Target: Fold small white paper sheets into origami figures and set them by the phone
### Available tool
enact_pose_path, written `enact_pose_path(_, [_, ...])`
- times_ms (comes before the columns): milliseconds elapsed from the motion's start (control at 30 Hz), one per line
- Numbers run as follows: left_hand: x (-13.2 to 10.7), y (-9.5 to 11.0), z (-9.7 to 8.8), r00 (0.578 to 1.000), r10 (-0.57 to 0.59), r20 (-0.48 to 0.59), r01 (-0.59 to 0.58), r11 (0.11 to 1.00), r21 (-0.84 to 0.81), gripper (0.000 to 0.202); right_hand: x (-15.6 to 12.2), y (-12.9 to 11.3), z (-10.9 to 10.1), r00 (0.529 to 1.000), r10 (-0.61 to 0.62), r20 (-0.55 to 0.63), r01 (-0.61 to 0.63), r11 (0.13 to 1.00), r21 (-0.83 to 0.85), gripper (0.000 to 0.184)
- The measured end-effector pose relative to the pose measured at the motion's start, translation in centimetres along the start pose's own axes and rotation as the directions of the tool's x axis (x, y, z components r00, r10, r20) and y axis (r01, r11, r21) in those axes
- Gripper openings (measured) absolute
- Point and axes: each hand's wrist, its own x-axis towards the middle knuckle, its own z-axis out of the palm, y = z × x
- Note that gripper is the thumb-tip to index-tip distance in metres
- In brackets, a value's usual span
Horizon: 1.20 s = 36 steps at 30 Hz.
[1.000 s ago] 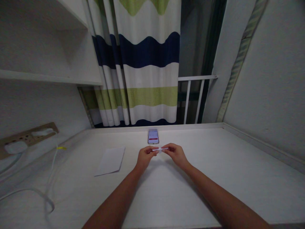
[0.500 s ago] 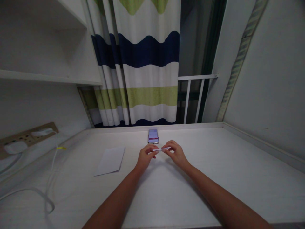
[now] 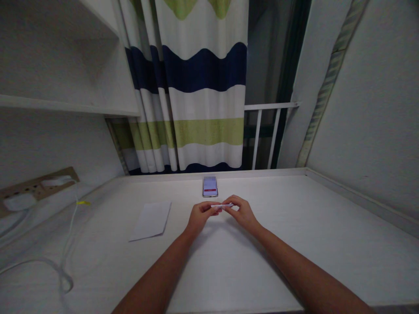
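Note:
A small, thin piece of folded white paper (image 3: pixel 225 205) is held edge-on just above the white desk (image 3: pixel 209 270). My left hand (image 3: pixel 200 216) pinches its left end between thumb and fingers. At the other end, my right hand (image 3: pixel 240 210) is closed on the same paper, thumb below and fingers above. The fingertips of both hands nearly meet and cover part of it. Right behind the hands lies a phone (image 3: pixel 210 186) with its screen lit. To the left, flat on the desk, are white paper sheets (image 3: pixel 151 220).
A wall socket strip (image 3: pixel 39 189) with plugs is at the left, and a white cable (image 3: pixel 67 266) trails from it onto the desk. A shelf (image 3: pixel 65 104) overhangs the left side. Behind the desk hang a striped curtain (image 3: pixel 206 102) and a white railing (image 3: pixel 271 106).
My hands have come slightly closer together and sunk a little, and the paper between them now lies straighter. The phone and the sheets stay in place.

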Motion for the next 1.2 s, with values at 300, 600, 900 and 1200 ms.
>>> enact_pose_path(300, [0.1, 0.2, -0.1, 0.998, -0.064, 0.006, 0.064, 0.998, 0.01, 0.029, -0.1, 0.2, 0.1, 0.999, 0.031, 0.014, -0.031, 0.998, 0.049, 0.015])
enact_pose_path(600, [0.1, 0.1, -0.1, 0.998, -0.049, 0.03, 0.049, 0.999, -0.006, 0.029, -0.1, 0.2, 0.2, 0.995, 0.087, 0.045, -0.089, 0.995, 0.05, 0.014])
enact_pose_path(900, [0.1, -0.8, 0.4, 0.998, -0.018, 0.056, 0.011, 0.994, 0.107, 0.03, -0.2, 0.0, 0.4, 0.991, 0.104, 0.082, -0.111, 0.99, 0.091, 0.014])
enact_pose_path(1200, [0.3, -0.4, 0.1, 0.999, 0.011, 0.034, -0.014, 0.995, 0.098, 0.027, 0.1, 1.0, 0.3, 0.969, 0.235, 0.082, -0.247, 0.948, 0.203, 0.023])
